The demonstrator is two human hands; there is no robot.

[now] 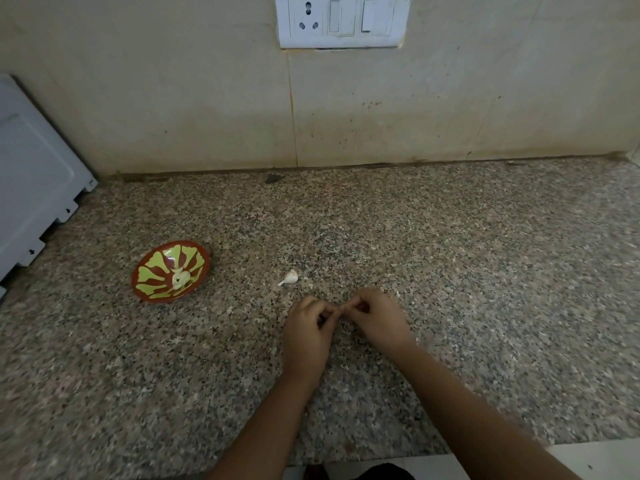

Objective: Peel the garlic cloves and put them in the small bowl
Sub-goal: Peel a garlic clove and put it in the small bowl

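A person's two bare forearms reach in from the near edge of a speckled brown-and-grey granite table (485, 271), the hands meeting just above the stone. The left hand (306, 327) and the right hand (375, 317) are both curled, knuckles up, their fingertips drawn together at one spot. Each grip is closed, pinching from its own side a small pale scrap (342, 308). It is almost wholly hidden by the fingers, and whether it is a clove or only skin cannot be told.

Just beyond the hands, a little to the left, a single white unpeeled garlic clove (289, 278) lies on the table, its thin papery tail pointing left toward the bowl. It touches neither hand.

Farther left, well apart from the hands, a small round shallow bowl with a red-brown rim and yellow-green petal pattern (149, 271) sits on the table. At its centre lie a few pale peeled garlic cloves (180, 279), bunched together.

At the far left edge a white plastic appliance panel (38, 181) stands on the table, leaning back toward the wall. Behind it all rises a stained beige tiled wall (207, 98), which meets the table along a dark seam. High on that wall, right of centre, is a white switchboard with a three-pin socket and two rocker switches (343, 20).
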